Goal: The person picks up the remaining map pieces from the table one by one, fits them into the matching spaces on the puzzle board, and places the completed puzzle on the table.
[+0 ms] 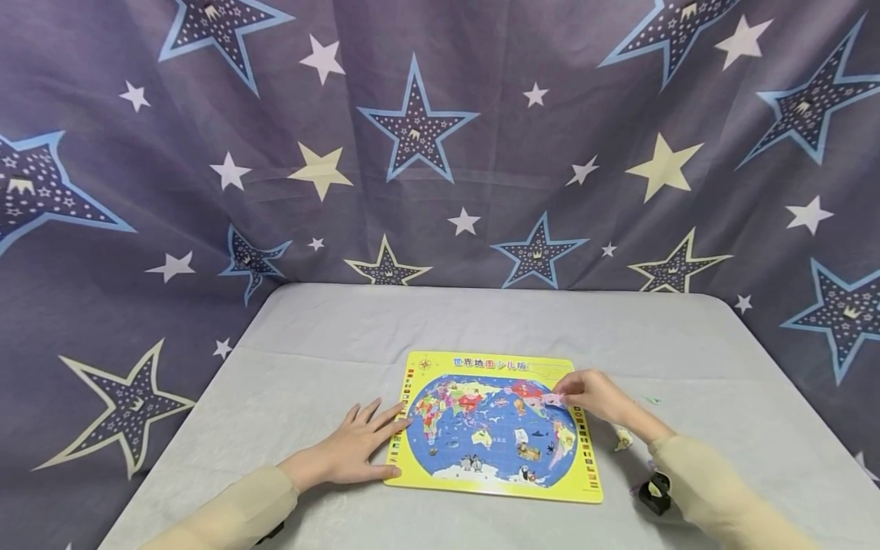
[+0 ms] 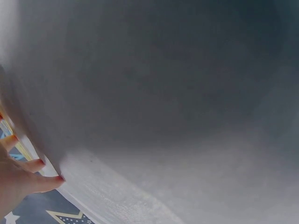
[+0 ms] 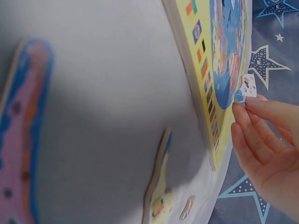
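A yellow-bordered world map puzzle board lies flat on the table, its blue oval filled with colourful map pieces. My left hand, fingers spread, rests at the board's left edge; part of it shows in the left wrist view. At the upper right of the map, my right hand pinches a small pale puzzle piece with a blue part between thumb and fingertips. The piece is tilted up over the board in the right wrist view, where the right hand hides its lower end.
Loose puzzle pieces lie right of the board: a cream one, a small green one, and a pink, orange and blue one near the right wrist camera. A grey cloth covers the table. A star-patterned curtain hangs behind.
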A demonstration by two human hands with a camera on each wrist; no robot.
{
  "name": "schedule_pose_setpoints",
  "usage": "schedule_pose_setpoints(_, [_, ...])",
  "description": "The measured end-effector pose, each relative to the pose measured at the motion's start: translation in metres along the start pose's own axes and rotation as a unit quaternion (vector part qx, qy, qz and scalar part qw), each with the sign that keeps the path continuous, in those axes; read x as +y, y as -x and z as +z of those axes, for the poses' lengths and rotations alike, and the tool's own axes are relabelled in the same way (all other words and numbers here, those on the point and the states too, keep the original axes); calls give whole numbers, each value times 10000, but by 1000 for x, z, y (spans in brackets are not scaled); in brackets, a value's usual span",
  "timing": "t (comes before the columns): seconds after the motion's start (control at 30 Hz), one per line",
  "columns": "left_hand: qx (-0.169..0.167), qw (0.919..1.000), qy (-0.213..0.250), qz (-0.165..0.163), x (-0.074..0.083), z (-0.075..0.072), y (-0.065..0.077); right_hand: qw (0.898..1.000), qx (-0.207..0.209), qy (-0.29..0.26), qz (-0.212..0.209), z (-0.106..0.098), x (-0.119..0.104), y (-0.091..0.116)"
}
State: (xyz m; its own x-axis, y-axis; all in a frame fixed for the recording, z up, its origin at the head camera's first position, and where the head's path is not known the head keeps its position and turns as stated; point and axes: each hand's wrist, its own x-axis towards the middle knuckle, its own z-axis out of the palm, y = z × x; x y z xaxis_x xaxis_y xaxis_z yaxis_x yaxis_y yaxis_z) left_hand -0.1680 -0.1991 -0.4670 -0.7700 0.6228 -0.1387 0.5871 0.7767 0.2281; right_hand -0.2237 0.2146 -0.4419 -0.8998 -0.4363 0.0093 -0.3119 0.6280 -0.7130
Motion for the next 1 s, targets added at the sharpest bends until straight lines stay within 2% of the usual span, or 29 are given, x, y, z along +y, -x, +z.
schedule_pose_setpoints(1.0, [41, 10000, 34, 73, 0, 1, 0, 9987, -260, -25, -429, 12, -4, -14])
